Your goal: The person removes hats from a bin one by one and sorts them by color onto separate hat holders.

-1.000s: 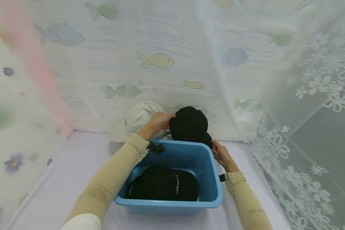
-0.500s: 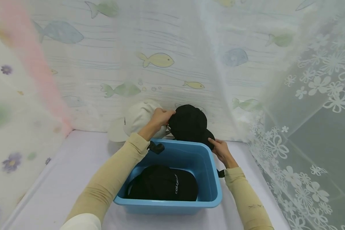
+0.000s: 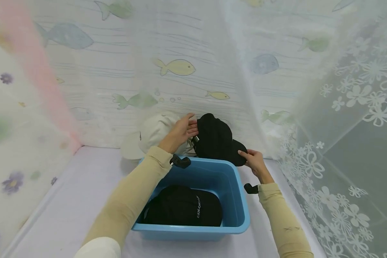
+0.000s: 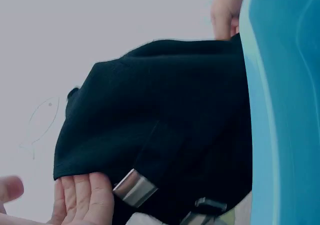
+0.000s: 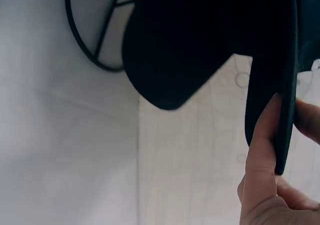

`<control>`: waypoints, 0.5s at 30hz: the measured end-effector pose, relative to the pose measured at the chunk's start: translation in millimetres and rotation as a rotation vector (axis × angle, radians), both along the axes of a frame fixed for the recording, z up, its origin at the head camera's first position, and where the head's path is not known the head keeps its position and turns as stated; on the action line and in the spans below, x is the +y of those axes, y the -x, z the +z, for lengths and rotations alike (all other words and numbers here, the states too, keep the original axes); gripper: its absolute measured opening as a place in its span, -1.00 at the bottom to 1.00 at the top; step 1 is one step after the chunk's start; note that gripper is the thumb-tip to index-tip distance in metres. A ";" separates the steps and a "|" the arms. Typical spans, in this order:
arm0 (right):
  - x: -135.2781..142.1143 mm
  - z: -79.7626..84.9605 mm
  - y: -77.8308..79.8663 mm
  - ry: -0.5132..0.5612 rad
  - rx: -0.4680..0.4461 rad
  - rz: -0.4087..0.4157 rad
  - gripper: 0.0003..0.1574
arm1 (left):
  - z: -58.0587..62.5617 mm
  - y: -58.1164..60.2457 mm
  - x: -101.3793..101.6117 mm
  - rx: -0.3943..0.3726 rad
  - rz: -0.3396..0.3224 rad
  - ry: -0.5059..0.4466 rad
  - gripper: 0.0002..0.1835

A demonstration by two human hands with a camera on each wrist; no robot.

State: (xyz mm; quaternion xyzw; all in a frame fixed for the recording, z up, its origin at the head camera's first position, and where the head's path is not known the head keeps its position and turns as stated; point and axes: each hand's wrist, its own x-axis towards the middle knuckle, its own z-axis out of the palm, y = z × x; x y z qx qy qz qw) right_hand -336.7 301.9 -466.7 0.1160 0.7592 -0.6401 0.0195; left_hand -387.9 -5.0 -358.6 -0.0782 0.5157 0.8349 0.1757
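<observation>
A black baseball cap (image 3: 213, 138) is held up behind the blue tub, its brim toward the right. My right hand (image 3: 255, 162) pinches the brim edge between thumb and fingers, seen close in the right wrist view on the brim (image 5: 289, 110). At the cap's back edge, my left hand (image 3: 182, 132) touches it with extended fingers (image 4: 80, 197), thumb held apart. A metal strap buckle (image 4: 135, 187) shows beside those fingers in the left wrist view. Another dark brim-shaped piece (image 5: 172, 60) hangs nearby in the right wrist view.
In the blue tub (image 3: 193, 229) lies another black cap (image 3: 180, 208) with white lettering. A white cap (image 3: 159, 134) stands behind the tub, left of the held cap. Fish-patterned curtain (image 3: 180, 43) closes off the back. A black wire frame (image 5: 82, 42) appears in the right wrist view.
The black cap has tilted and shifted slightly right, with more brim showing. My right hand moved right and up with it. The left hand's fingers have gone from pinching to extended.
</observation>
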 end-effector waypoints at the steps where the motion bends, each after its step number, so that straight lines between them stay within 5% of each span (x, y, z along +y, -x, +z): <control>1: 1.0 2.4 0.0 -0.006 0.009 0.001 -0.30 | 0.0 0.9 1.7 -0.011 0.002 -0.001 -0.53; 10: 4.7 9.1 2.5 -0.045 -0.017 0.020 -0.25 | -2.8 4.2 5.1 -0.075 -0.176 0.245 -0.65; 15: 5.6 12.3 7.9 -0.064 -0.058 -0.003 -0.19 | -8.2 -1.2 3.9 0.021 -0.085 0.408 -0.68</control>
